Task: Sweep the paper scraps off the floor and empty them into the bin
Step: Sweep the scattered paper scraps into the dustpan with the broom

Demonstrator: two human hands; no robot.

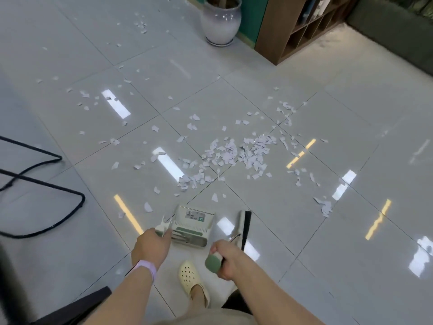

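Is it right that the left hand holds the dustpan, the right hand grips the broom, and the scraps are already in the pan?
Not quite. The head view shows the paper scraps still scattered on the floor. The left hand does hold the dustpan; the right hand grips the broom.

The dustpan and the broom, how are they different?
The dustpan is a wide, pale box shape with a label; the broom is a long narrow bar edged with dark bristles. The left hand grips the dustpan's handle; the right hand grips the broom's green-capped handle. Both hang low near the floor, short of the paper scraps.
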